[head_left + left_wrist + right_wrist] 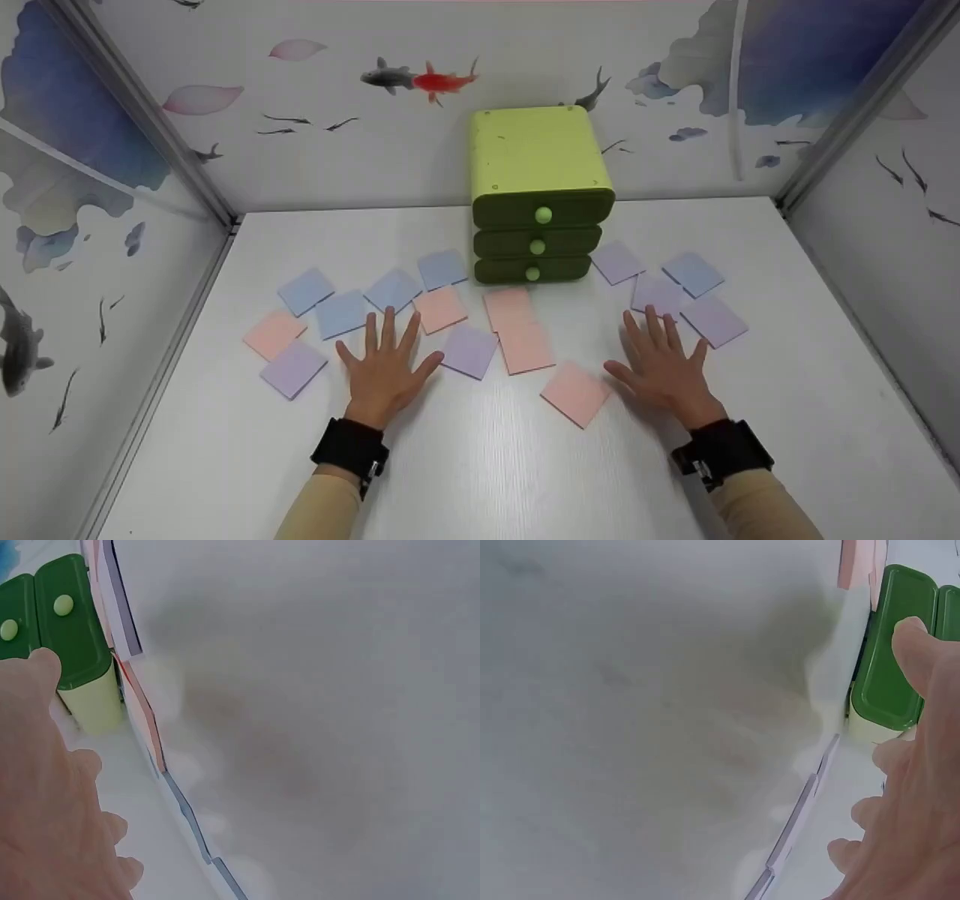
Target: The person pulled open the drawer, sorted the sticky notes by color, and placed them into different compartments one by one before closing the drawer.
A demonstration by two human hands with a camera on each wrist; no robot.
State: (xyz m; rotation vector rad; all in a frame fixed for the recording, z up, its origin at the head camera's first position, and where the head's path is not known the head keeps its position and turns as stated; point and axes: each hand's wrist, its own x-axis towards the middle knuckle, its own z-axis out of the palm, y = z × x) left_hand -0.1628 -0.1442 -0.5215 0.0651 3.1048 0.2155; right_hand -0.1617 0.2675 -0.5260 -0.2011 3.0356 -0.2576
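- Head view shows us the left hand [386, 375], back upward, its fingers spread and straight; the fingertips reach close to a blue square [343, 313], and the thumb tip lies just beside a purple square [471, 351].
- We see the right hand [666, 371] with fingers spread too, its longest ones reaching the lower edge of a second purple square [652, 289], its thumb near a pink square [576, 394].
- We cannot tell whether either hand touches the tabletop [510, 480].
- Around both hands we find further coloured squares [274, 335], lying in a loose band, some touching.
- Beyond them, toward the back wall [315, 172], we see a light green cabinet [536, 150] with three dark green drawers [502, 211], each bearing a round knob [543, 215].
- We notice black bands [349, 450] around both wrists, above beige sleeves [322, 506].
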